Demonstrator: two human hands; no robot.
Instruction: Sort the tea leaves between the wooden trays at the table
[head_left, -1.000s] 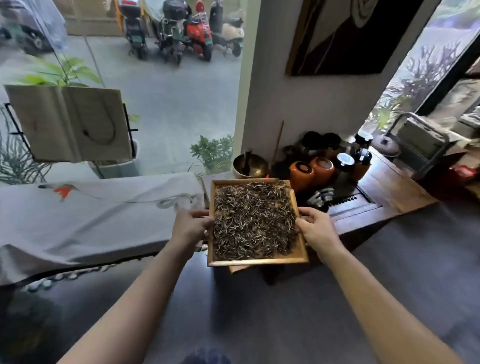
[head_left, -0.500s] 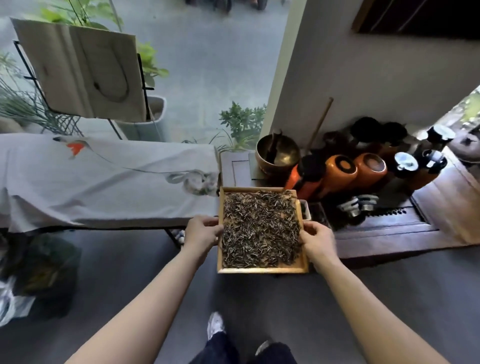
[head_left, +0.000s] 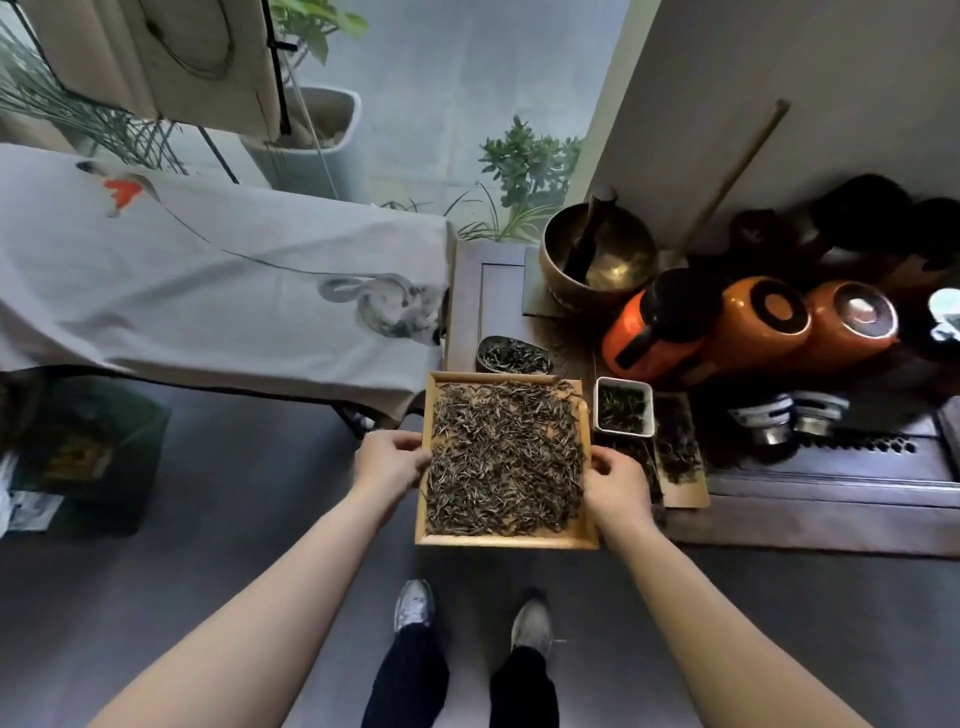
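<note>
A square wooden tray (head_left: 506, 540) filled with dark dried tea leaves (head_left: 504, 457) is held level in front of me, over the near edge of the dark wooden tea table (head_left: 810, 525). My left hand (head_left: 392, 462) grips the tray's left rim. My right hand (head_left: 615, 486) grips its right rim. On the table to the right lies a second, narrower wooden tray (head_left: 685, 493) with tea leaves, partly hidden by my right hand. A small white square dish (head_left: 623, 408) and a dark oval scoop (head_left: 511, 356) also hold leaves.
Orange jars (head_left: 753, 322) and a brass bowl (head_left: 597, 260) stand at the back of the tea table by the wall. A bench draped in grey cloth (head_left: 208, 291) stands to the left. My shoes (head_left: 415, 605) are on the dark floor below the tray.
The view has tilted further down, bringing my legs and shoes into sight. The tray stays in both hands and now sits lower, near the table's front edge.
</note>
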